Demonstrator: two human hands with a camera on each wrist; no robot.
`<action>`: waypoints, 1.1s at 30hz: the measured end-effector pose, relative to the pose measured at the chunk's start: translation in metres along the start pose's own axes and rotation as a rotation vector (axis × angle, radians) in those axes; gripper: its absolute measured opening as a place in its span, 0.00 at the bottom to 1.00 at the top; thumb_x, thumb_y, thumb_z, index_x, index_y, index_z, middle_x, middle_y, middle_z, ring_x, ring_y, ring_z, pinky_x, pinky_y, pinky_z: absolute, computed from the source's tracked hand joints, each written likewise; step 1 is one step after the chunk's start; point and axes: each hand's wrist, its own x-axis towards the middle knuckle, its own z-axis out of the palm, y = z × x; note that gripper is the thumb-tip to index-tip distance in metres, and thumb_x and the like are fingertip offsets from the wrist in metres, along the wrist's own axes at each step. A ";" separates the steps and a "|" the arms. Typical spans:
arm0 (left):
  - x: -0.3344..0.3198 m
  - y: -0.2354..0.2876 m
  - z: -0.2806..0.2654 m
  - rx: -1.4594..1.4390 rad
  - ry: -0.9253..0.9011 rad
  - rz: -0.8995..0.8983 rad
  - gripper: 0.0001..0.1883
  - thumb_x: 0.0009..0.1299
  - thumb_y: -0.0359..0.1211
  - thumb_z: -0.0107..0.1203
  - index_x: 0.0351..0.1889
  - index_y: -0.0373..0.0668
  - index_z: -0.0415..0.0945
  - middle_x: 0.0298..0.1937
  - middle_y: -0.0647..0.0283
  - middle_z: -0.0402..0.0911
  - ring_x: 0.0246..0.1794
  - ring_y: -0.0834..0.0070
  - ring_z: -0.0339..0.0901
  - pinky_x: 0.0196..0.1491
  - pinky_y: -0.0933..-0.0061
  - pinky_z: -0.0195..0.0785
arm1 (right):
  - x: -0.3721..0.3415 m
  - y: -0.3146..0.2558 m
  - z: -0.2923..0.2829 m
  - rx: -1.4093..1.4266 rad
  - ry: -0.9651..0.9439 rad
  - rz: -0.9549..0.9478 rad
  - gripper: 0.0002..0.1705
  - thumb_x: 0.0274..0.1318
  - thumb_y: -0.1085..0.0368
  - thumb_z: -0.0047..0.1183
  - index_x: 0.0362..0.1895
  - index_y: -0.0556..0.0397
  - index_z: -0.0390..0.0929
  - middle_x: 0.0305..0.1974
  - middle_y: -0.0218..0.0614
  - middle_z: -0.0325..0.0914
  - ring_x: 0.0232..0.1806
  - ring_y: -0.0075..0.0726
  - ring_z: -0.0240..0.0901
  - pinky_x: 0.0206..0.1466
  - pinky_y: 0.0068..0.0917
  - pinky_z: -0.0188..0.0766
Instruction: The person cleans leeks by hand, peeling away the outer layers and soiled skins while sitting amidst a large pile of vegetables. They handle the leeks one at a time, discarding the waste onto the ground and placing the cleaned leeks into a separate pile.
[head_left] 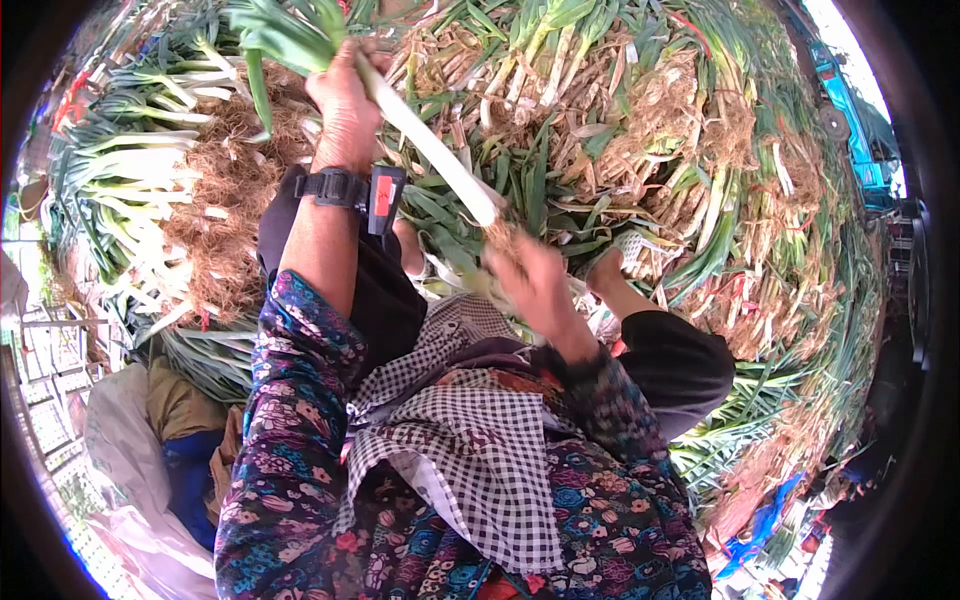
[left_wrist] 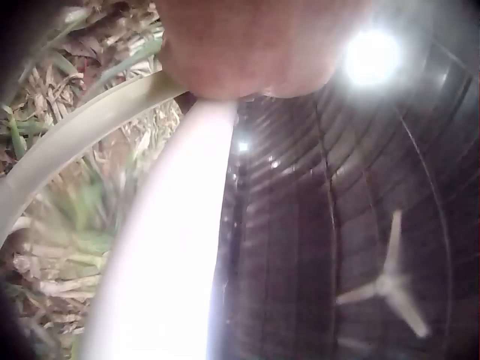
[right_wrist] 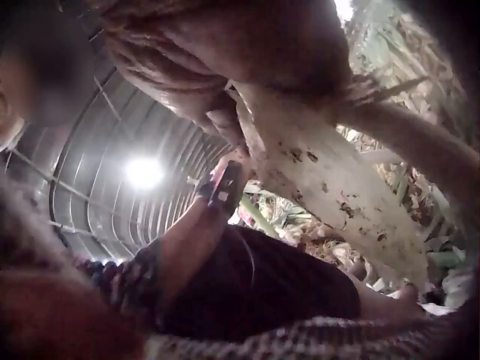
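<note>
A long leek (head_left: pixel 425 140) with a white stalk slants across the head view, green leaves at the upper left and roots at the lower right. The left hand (head_left: pixel 345 95) grips it where the leaves meet the stalk. At the root end is the right hand (head_left: pixel 535 285), blurred, fingers curled toward the roots. In the left wrist view, the left hand (left_wrist: pixel 255 45) is above the bright white stalk (left_wrist: pixel 172 240). The right wrist view shows the right hand (right_wrist: pixel 232 60) pinching a pale, dirt-specked leaf layer (right_wrist: pixel 322 172).
Leeks with brown roots (head_left: pixel 215 220) lie piled on the left. Dry peelings and more leeks (head_left: pixel 690 120) cover the ground ahead and to the right. Bare feet and dark-trousered knees (head_left: pixel 680 370) flank a checked cloth (head_left: pixel 480 430). Bags (head_left: pixel 140 430) lie at the lower left.
</note>
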 end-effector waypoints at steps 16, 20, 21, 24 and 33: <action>-0.120 0.027 0.084 0.068 -0.361 -0.111 0.15 0.69 0.25 0.53 0.53 0.32 0.68 0.41 0.52 0.80 0.37 0.61 0.82 0.42 0.59 0.80 | 0.012 -0.035 -0.066 -0.289 0.135 -0.298 0.34 0.55 0.59 0.59 0.63 0.60 0.62 0.52 0.52 0.72 0.53 0.50 0.71 0.56 0.41 0.67; -0.154 0.052 0.119 -0.031 -0.475 -0.381 0.21 0.72 0.33 0.51 0.61 0.35 0.64 0.55 0.49 0.75 0.56 0.56 0.73 0.59 0.52 0.68 | -0.013 -0.025 -0.062 0.039 -0.009 -0.166 0.24 0.58 0.66 0.54 0.56 0.62 0.65 0.44 0.46 0.76 0.45 0.36 0.75 0.47 0.31 0.72; -0.146 0.053 0.120 -0.109 -0.505 -0.490 0.22 0.73 0.36 0.51 0.62 0.36 0.63 0.58 0.48 0.72 0.61 0.55 0.69 0.62 0.51 0.65 | -0.031 -0.020 -0.066 0.115 -0.014 -0.203 0.22 0.59 0.66 0.53 0.55 0.63 0.65 0.41 0.46 0.76 0.42 0.34 0.75 0.44 0.31 0.72; -0.159 0.031 0.150 -0.265 -0.722 -0.593 0.28 0.73 0.39 0.50 0.66 0.35 0.57 0.61 0.46 0.70 0.61 0.56 0.69 0.62 0.55 0.66 | -0.090 -0.022 -0.070 0.196 0.045 -0.048 0.21 0.60 0.67 0.52 0.54 0.62 0.62 0.36 0.49 0.74 0.39 0.43 0.75 0.41 0.34 0.70; -0.349 -0.067 0.216 0.029 -1.020 -0.764 0.18 0.69 0.36 0.57 0.54 0.40 0.70 0.45 0.51 0.81 0.31 0.67 0.83 0.37 0.69 0.80 | -0.183 -0.003 -0.071 0.105 0.717 0.087 0.18 0.59 0.72 0.51 0.52 0.59 0.64 0.36 0.48 0.70 0.38 0.39 0.73 0.40 0.35 0.69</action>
